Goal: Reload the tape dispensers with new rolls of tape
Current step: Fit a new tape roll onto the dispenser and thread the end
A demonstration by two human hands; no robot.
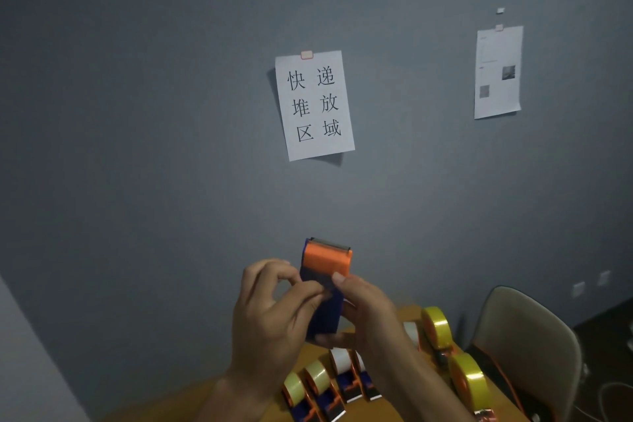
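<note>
Both hands' fingers are curling around one blue-and-orange tape dispenser point(325, 284), left hand point(270, 312) pinching its edge, right hand point(370, 315) gripping its body, raised above the counter point(404, 313). Below, six loaded dispensers are sitting: four point(329, 384) in a row, two point(452, 356) with yellow rolls beside a chair point(527, 336).

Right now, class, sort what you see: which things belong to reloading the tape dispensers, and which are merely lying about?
Belongs to the job:
- blue and orange plastic tape dispenser, held up by left hand and right hand
- loaded dispensers on the wooden table: yellow rolls, white rolls

Lying about:
- white paper sign
- second printed sheet
- beige chair
</note>
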